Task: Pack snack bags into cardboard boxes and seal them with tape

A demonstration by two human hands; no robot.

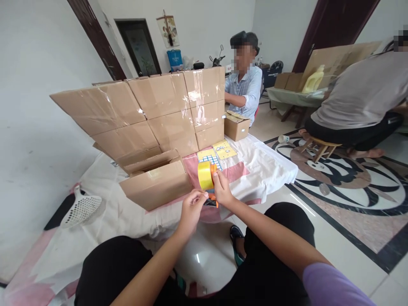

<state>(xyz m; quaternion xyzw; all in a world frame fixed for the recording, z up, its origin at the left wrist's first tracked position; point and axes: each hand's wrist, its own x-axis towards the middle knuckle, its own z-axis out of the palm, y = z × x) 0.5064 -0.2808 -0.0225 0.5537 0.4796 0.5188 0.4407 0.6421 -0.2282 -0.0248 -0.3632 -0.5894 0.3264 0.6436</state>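
Yellow tape roll [205,175] on its dispenser [211,199], light and stiff, is gripped by the right hand [222,190]. Its slippery loose end is pinched by the left hand [192,208]; the handle seems the safest hold.

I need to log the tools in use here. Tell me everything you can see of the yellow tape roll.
The tape roll is a glossy, translucent yellow roll mounted on an orange dispenser. It stands on edge, lifted above the cloth-covered surface, just in front of a brown carton. The right hand grips the dispenser below the roll, fingers touching the roll's side; the left hand pinches at the dispenser's lower end.
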